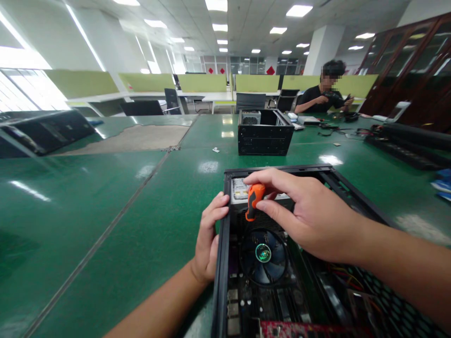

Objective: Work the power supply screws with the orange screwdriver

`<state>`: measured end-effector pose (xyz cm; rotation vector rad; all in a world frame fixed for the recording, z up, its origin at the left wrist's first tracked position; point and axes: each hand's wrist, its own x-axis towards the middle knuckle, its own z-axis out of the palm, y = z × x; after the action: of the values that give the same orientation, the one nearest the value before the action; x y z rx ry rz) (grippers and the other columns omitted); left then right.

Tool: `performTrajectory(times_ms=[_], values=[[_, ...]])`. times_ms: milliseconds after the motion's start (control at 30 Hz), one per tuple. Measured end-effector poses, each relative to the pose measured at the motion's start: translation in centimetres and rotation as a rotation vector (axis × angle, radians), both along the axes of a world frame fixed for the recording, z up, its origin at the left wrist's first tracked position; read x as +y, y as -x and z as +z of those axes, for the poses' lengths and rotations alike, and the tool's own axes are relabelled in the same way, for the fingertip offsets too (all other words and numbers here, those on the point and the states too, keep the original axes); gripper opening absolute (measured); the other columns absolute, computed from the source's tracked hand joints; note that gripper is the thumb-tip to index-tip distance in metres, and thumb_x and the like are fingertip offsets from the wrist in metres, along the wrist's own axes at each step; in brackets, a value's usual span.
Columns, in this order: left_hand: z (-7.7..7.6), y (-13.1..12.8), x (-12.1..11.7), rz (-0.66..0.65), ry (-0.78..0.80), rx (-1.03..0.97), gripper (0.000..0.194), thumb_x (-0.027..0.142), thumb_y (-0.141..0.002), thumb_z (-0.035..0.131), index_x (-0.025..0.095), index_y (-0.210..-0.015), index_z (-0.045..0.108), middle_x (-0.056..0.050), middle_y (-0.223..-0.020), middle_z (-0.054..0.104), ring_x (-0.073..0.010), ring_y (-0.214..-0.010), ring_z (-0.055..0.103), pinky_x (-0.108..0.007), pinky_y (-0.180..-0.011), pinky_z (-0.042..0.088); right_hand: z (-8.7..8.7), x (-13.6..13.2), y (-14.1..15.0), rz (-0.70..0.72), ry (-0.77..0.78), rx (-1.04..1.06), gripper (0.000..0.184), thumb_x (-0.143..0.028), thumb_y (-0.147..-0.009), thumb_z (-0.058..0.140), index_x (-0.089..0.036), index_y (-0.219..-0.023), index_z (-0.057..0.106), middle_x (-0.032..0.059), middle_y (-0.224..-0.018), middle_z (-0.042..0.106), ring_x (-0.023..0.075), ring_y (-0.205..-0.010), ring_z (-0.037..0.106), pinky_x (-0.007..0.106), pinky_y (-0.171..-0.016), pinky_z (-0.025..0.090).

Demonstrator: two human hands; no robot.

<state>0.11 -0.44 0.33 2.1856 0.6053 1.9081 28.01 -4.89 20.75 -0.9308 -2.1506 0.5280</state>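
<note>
An open black computer case (221,263) lies in front of me, its inside facing up. My right hand (299,206) pinches the orange and black handle of a screwdriver (254,202) between fingers and thumb. The handle is over the case's far left part, by the metal power supply (239,188); its tip is hidden. My left hand (210,239) grips the case's left rim from outside, fingertips resting on the edge. Inside the case, a round cooling fan (263,253) with a shiny centre sits below the screwdriver. A red circuit card (296,328) shows at the bottom.
A second black case (265,138) stands farther back on the green table (148,244). Across the table, a person (322,94) holds a dark object. Cables (347,134) and parts lie at the right. Another dark case (49,131) is at the left.
</note>
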Motion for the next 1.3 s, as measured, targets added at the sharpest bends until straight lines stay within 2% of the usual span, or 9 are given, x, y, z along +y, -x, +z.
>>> performTrajectory(times_ms=[267, 500, 567, 667, 767, 933, 1000, 1100, 1300], values=[[0.3, -0.2, 0.0, -0.003, -0.015, 0.008, 0.051, 0.035, -0.127, 0.075, 0.036, -0.178, 0.073, -0.011, -0.18, 0.083, -0.0348, -0.179, 0.075, -0.06, -0.149, 0.065, -0.2, 0.4, 0.4, 0.034, -0.009, -0.028, 0.035, -0.014, -0.116, 0.069, -0.022, -0.147, 0.084, 0.0129, -0.145, 0.099, 0.0304, -0.127, 0.096, 0.044, -0.114, 0.073], [0.2, -0.3, 0.0, 0.001, -0.022, 0.021, 0.052, 0.036, -0.129, 0.071, 0.037, -0.182, 0.07, -0.011, -0.182, 0.081, -0.0351, -0.181, 0.073, -0.061, -0.151, 0.063, 0.2, 0.2, 1.3, -0.085, 0.01, -0.018, 0.012, -0.024, -0.108, 0.091, -0.024, -0.121, 0.091, 0.0068, -0.117, 0.101, 0.0273, -0.098, 0.094, 0.04, -0.094, 0.071], [0.3, -0.3, 0.0, -0.008, -0.023, 0.015, 0.052, 0.036, -0.129, 0.07, 0.037, -0.182, 0.07, -0.011, -0.183, 0.081, -0.0341, -0.182, 0.072, -0.059, -0.153, 0.061, 0.1, 0.3, 1.3, -0.043, -0.025, -0.009, 0.019, -0.023, -0.111, 0.087, -0.021, -0.129, 0.094, 0.0101, -0.128, 0.103, 0.0291, -0.111, 0.097, 0.042, -0.104, 0.074], [0.5, -0.3, -0.1, -0.018, -0.035, 0.028, 0.056, 0.032, -0.129, 0.07, 0.035, -0.184, 0.069, -0.009, -0.186, 0.079, -0.0305, -0.183, 0.071, -0.053, -0.154, 0.059, -0.5, 0.6, 1.0, 0.088, -0.086, -0.005, 0.044, -0.021, -0.121, 0.07, -0.012, -0.159, 0.09, 0.0187, -0.162, 0.095, 0.032, -0.148, 0.093, 0.045, -0.13, 0.071], [0.4, -0.2, -0.1, -0.012, -0.035, 0.03, 0.057, 0.03, -0.127, 0.07, 0.036, -0.184, 0.069, -0.008, -0.185, 0.08, -0.0307, -0.182, 0.071, -0.053, -0.154, 0.06, -1.0, 0.8, 0.8, 0.108, -0.088, -0.014, 0.053, -0.019, -0.124, 0.061, -0.009, -0.171, 0.083, 0.0206, -0.169, 0.092, 0.032, -0.153, 0.091, 0.046, -0.13, 0.071], [-0.9, 0.2, 0.1, 0.002, 0.034, -0.03, 0.056, 0.036, -0.123, 0.08, 0.042, -0.178, 0.072, -0.008, -0.181, 0.081, -0.0381, -0.178, 0.075, -0.065, -0.149, 0.065, -0.2, 0.2, 1.0, 0.061, -0.085, 0.066, 0.023, -0.021, -0.112, 0.082, -0.015, -0.131, 0.094, 0.0126, -0.124, 0.102, 0.028, -0.104, 0.098, 0.039, -0.099, 0.076], [-1.2, 0.3, 0.2, -0.014, 0.046, -0.037, 0.057, 0.036, -0.123, 0.081, 0.043, -0.179, 0.071, -0.007, -0.181, 0.081, -0.0382, -0.178, 0.075, -0.067, -0.15, 0.064, 0.5, -0.3, 1.1, 0.093, -0.078, 0.111, 0.017, -0.019, -0.11, 0.082, -0.017, -0.122, 0.094, 0.0086, -0.115, 0.101, 0.025, -0.097, 0.096, 0.035, -0.092, 0.075], [-1.0, 0.1, 0.2, -0.057, 0.028, -0.03, 0.055, 0.038, -0.126, 0.076, 0.042, -0.18, 0.071, -0.006, -0.184, 0.079, -0.0374, -0.18, 0.073, -0.066, -0.153, 0.061, 1.4, -0.9, 1.1, 0.205, -0.024, 0.141, 0.022, -0.011, -0.109, 0.076, -0.019, -0.118, 0.094, 0.0031, -0.112, 0.102, 0.0213, -0.097, 0.097, 0.028, -0.089, 0.075], [0.0, -0.3, -0.2, -0.055, 0.016, 0.001, 0.058, 0.035, -0.125, 0.069, 0.035, -0.183, 0.069, -0.01, -0.19, 0.075, -0.038, -0.186, 0.068, -0.061, -0.16, 0.054, 1.3, -1.0, 1.2, 0.336, -0.007, 0.135, 0.03, -0.002, -0.108, 0.072, -0.017, -0.122, 0.094, 0.003, -0.126, 0.104, 0.0169, -0.116, 0.099, 0.022, -0.111, 0.073]])
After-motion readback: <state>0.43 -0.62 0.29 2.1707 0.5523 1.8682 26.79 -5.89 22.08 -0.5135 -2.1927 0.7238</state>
